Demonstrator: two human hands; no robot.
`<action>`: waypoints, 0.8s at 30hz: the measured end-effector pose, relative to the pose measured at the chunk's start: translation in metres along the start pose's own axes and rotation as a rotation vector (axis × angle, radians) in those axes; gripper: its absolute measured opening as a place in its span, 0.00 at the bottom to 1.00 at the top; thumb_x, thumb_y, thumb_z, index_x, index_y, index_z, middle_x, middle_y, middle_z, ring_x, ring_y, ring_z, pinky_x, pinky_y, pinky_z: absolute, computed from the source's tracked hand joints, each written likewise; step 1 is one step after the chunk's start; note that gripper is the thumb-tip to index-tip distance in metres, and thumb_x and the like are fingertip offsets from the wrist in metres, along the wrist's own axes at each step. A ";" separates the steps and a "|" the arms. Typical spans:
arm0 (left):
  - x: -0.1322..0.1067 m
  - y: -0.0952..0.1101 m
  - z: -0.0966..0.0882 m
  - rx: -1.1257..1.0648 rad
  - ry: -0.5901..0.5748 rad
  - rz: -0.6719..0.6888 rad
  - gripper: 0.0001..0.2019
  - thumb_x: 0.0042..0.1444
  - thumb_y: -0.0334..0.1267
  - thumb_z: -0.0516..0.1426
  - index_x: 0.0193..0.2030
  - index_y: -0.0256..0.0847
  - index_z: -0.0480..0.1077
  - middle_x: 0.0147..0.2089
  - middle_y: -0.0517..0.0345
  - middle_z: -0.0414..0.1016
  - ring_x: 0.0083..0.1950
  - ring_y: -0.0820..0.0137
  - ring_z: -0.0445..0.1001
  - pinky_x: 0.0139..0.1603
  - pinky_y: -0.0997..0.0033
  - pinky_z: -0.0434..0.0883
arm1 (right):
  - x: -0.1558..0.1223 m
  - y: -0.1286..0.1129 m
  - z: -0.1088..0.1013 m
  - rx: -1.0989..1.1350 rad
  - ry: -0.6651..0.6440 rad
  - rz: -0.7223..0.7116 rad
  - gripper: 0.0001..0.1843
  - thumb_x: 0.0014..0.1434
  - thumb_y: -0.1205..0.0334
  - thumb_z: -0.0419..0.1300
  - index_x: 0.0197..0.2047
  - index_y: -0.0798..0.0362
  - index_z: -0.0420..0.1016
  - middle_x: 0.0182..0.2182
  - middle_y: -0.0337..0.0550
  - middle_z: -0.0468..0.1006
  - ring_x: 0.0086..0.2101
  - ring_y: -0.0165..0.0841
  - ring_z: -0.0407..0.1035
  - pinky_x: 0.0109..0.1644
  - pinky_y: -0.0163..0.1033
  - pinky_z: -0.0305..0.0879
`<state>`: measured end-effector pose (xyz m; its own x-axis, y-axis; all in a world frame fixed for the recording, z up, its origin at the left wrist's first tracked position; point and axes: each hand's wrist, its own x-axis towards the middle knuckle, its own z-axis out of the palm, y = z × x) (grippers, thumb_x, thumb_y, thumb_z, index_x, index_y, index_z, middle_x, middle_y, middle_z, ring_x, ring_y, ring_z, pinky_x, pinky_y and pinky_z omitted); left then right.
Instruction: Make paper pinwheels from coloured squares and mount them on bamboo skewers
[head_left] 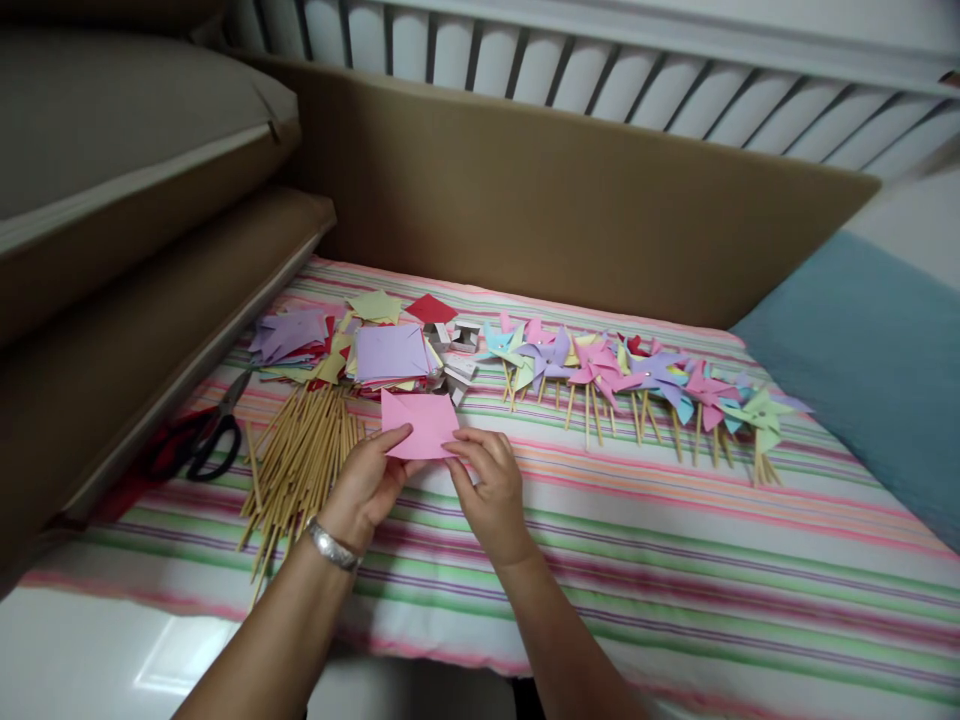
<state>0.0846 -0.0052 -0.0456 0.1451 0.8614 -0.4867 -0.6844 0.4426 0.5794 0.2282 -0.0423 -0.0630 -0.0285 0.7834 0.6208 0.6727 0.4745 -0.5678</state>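
A square sheet of pink paper [421, 424] is held up between both hands, with a slanting line running in from its upper left corner. My left hand [373, 470] pinches its left edge, thumb on top and fingers beneath. At the lower right corner, my right hand [487, 480] grips the sheet between thumb and fingertips. Just beyond it lies a stack of paper squares [390, 354] with a lilac one on top. Thin wooden sticks [300, 460] lie in a heap left of my left hand.
Finished paper pinwheels [596, 362] on sticks lie in a row to the right. Black-handled scissors [217, 440] rest at the left, near cut papers [289, 335]. Small grey-white boxes [459, 362] sit behind the stack. Brown cushions [150, 270] border the striped cloth [675, 560].
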 end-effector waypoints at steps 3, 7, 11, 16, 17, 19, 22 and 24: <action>0.002 0.004 -0.001 0.018 -0.024 -0.030 0.11 0.49 0.23 0.57 0.41 0.29 0.71 0.35 0.47 0.78 0.33 0.66 0.77 0.32 0.71 0.75 | -0.001 0.003 -0.003 0.039 -0.013 -0.023 0.08 0.56 0.70 0.59 0.37 0.49 0.75 0.40 0.44 0.73 0.41 0.35 0.65 0.44 0.44 0.65; -0.002 0.008 0.006 -0.109 -0.132 -0.043 0.12 0.54 0.30 0.56 0.45 0.31 0.71 0.40 0.46 0.78 0.39 0.66 0.76 0.39 0.69 0.75 | -0.003 0.003 -0.004 0.021 -0.009 -0.028 0.07 0.57 0.70 0.58 0.37 0.49 0.75 0.38 0.44 0.74 0.40 0.35 0.66 0.43 0.44 0.65; -0.010 0.006 0.013 -0.252 -0.339 -0.068 0.18 0.57 0.45 0.54 0.47 0.33 0.70 0.45 0.45 0.76 0.47 0.61 0.74 0.44 0.62 0.73 | -0.001 0.002 -0.004 -0.045 0.027 0.017 0.07 0.57 0.70 0.57 0.36 0.50 0.75 0.34 0.44 0.75 0.37 0.36 0.66 0.42 0.45 0.64; -0.010 -0.009 0.014 -0.251 -0.333 -0.017 0.06 0.53 0.37 0.58 0.34 0.36 0.72 0.36 0.53 0.77 0.39 0.68 0.74 0.39 0.68 0.72 | 0.000 -0.002 -0.004 -0.083 0.024 0.026 0.07 0.58 0.69 0.56 0.36 0.52 0.75 0.33 0.44 0.75 0.37 0.36 0.66 0.41 0.44 0.62; -0.009 -0.012 0.014 -0.220 -0.302 -0.005 0.04 0.52 0.35 0.59 0.33 0.36 0.72 0.34 0.54 0.77 0.36 0.69 0.74 0.36 0.70 0.72 | 0.000 -0.003 -0.004 -0.084 0.013 0.013 0.07 0.58 0.70 0.56 0.36 0.52 0.75 0.33 0.44 0.75 0.37 0.36 0.66 0.41 0.44 0.62; -0.006 -0.016 0.012 -0.158 -0.216 0.005 0.04 0.50 0.31 0.60 0.33 0.35 0.72 0.33 0.54 0.77 0.33 0.71 0.74 0.32 0.73 0.71 | -0.001 -0.005 -0.003 -0.079 -0.026 -0.020 0.08 0.58 0.70 0.56 0.36 0.51 0.75 0.33 0.44 0.75 0.37 0.36 0.66 0.41 0.43 0.62; -0.002 -0.019 0.011 -0.127 -0.045 0.025 0.07 0.46 0.26 0.62 0.34 0.33 0.73 0.32 0.54 0.77 0.30 0.73 0.74 0.28 0.77 0.70 | -0.003 -0.008 -0.001 -0.064 -0.105 -0.065 0.08 0.58 0.70 0.56 0.36 0.51 0.75 0.33 0.43 0.75 0.36 0.36 0.65 0.40 0.43 0.61; 0.000 -0.019 0.010 -0.132 0.040 0.037 0.08 0.43 0.24 0.62 0.33 0.32 0.72 0.30 0.55 0.77 0.29 0.73 0.73 0.26 0.78 0.70 | -0.003 -0.008 0.000 -0.038 -0.137 -0.074 0.08 0.58 0.69 0.56 0.37 0.51 0.75 0.33 0.43 0.75 0.36 0.36 0.66 0.41 0.44 0.62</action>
<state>0.1047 -0.0114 -0.0499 0.0913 0.8651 -0.4933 -0.7770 0.3717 0.5080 0.2228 -0.0486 -0.0608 -0.1778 0.7952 0.5797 0.6927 0.5195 -0.5003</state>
